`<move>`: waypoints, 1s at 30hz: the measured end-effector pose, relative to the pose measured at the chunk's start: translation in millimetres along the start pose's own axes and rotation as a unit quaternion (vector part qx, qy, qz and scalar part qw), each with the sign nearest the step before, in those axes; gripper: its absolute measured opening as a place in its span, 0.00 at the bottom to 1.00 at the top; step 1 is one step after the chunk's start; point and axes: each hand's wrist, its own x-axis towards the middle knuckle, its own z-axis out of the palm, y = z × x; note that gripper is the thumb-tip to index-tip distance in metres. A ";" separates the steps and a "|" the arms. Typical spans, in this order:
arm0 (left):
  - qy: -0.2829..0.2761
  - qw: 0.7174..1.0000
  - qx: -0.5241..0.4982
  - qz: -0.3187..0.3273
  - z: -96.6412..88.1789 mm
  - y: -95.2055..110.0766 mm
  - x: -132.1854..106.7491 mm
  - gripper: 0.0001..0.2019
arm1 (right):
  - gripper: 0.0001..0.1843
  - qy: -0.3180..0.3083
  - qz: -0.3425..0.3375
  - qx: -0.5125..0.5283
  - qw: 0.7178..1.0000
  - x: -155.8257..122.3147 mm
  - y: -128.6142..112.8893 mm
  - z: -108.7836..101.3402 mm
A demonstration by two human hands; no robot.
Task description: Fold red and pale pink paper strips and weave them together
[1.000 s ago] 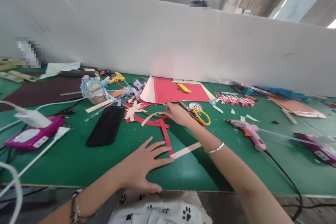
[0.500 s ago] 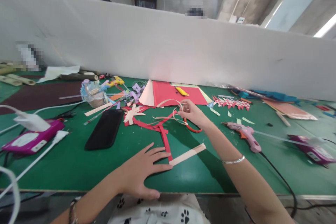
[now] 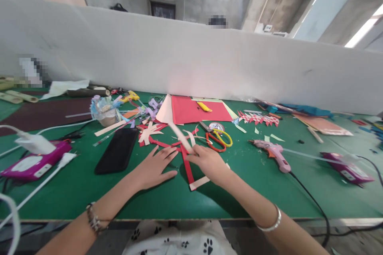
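My right hand [image 3: 211, 163] pinches a pale paper strip [image 3: 181, 137] that slants up and to the left from the fingers, slightly blurred. Beneath it lie joined red paper strips [image 3: 188, 171]. A second pale strip [image 3: 197, 184] crosses the lower end of the red one, its middle covered by my right hand. My left hand [image 3: 154, 169] rests palm down on the green table, fingers stretched, the fingertips at the red strips. Up and to the left of it lies a star-like bundle of pale strips [image 3: 149, 132]. Scissors [image 3: 218, 139] with red and yellow handles sit just beyond my right hand.
A pink glue gun [image 3: 277, 154] with a black cord lies right. Left are a black phone [image 3: 117, 150] and a purple power strip [image 3: 40, 161]. Red paper sheets [image 3: 191, 110] bearing a yellow cutter [image 3: 204, 106] lie before a white partition [image 3: 185, 55].
My right hand has come down toward me, and the pale strip that was curled in it now extends straighter. My left hand has slid up and left, off the lower red strip. The scissors are uncovered.
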 end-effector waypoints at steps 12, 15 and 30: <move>0.007 0.996 0.044 -0.080 -1.2 -20.4 45.1 0.30 | 0.15 -0.072 -0.041 -0.035 0.996 -17.4 5.5 13.8; 0.048 0.995 0.031 -0.085 -0.2 -20.4 52.0 0.27 | 0.16 -0.059 -0.043 0.003 0.997 -20.0 3.1 10.4; 0.097 0.993 0.063 -0.017 -2.1 -15.1 48.0 0.16 | 0.12 0.153 0.064 0.284 0.944 3.9 7.0 -11.0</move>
